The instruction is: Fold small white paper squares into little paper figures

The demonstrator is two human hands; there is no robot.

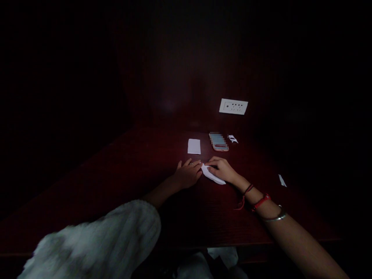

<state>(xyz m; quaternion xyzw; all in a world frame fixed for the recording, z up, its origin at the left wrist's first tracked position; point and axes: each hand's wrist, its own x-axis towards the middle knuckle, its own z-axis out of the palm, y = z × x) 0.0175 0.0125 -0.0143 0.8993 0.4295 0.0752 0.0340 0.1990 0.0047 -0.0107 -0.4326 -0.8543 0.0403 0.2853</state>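
Note:
A narrow piece of folded white paper (214,176) lies slantwise on the dark red table, partly covered by fingers. My right hand (222,169) grips its upper part, with the thumb and fingers closed on it. My left hand (188,174) rests flat on the table at the paper's upper left end, fingers spread and their tips at that end. Just beyond my hands lies a separate white paper rectangle (194,146). Exactly how the held paper is folded is hidden.
A phone (219,141) lies face up past my right hand, with crumpled paper scraps (233,138) beside it. Another paper strip (282,181) is farther right. A white socket panel (233,106) sits on the back wall. The table's front edge (174,248) is near me.

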